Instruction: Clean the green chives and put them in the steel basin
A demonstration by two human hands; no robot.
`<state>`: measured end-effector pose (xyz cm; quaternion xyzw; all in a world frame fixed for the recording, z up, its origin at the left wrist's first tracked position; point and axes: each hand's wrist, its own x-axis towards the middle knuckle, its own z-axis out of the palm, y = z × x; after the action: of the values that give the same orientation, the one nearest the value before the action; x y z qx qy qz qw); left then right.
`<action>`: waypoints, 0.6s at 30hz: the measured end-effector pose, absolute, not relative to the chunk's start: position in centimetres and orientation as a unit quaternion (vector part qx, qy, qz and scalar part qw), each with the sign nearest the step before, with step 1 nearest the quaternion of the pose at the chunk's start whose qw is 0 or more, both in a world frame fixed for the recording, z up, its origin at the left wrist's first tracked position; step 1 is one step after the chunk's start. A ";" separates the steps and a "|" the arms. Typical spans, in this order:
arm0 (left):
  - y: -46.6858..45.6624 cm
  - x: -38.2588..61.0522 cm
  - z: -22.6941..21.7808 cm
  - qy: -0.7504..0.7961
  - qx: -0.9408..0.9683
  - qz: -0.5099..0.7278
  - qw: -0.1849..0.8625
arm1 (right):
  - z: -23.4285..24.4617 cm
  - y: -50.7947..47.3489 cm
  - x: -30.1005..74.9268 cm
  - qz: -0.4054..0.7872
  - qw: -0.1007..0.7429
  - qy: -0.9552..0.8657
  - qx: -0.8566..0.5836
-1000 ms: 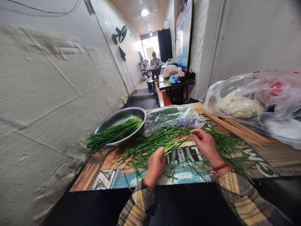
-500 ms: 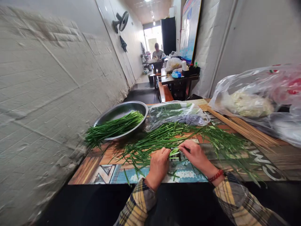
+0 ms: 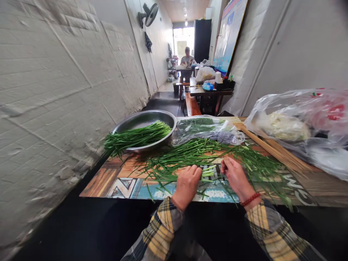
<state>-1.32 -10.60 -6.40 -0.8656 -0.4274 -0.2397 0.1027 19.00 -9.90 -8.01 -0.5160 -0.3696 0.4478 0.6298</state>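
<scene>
My left hand [image 3: 187, 186] is closed around a small bunch of garlic chives [image 3: 208, 172], whose pale cut ends stick out to the right of the fist. To its right and apart from those ends is my right hand [image 3: 237, 178], fingers pinched together; whatever lies between them, if anything, is hidden. Behind both hands a loose pile of garlic chives [image 3: 185, 154] spreads over the table [image 3: 95, 185]. Thin green scraps [image 3: 261, 163] are heaped on the right. A steel bowl [image 3: 130, 123] at the back left holds a neat bundle of chives [image 3: 141, 135], leaf ends hanging over its rim.
A clear plastic bag of greens [image 3: 199, 127] lies behind the pile. Wooden skewers [image 3: 274, 150] and a large plastic bag [image 3: 288, 105] with something pale inside occupy the right. A person [image 3: 187, 58] sits far back. The wall [image 3: 54, 90] runs along the left.
My right hand has moved right, away from the stem ends it was touching. My left hand still grips the bunch. The view has shifted slightly.
</scene>
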 end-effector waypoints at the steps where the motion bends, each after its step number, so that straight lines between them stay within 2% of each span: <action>1: -10.6 -1.3 -6.4 -0.426 -0.867 -0.237 0.102 | -8.3 -10.3 19.3 0.435 0.616 -0.392 -0.527; 11: -10.8 -1.2 -6.5 -0.407 -0.885 -0.214 0.078 | -9.1 -11.7 18.4 0.261 0.484 -0.602 -0.579; 18: -11.2 -1.1 -6.3 -0.395 -0.899 -0.182 0.056 | -9.8 -11.6 19.0 0.219 0.430 -0.621 -0.618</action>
<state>-1.12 -11.19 -6.33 -0.8986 -0.3953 -0.1820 0.0558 19.04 -11.59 -9.78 -0.6175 -0.6214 0.2189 0.4297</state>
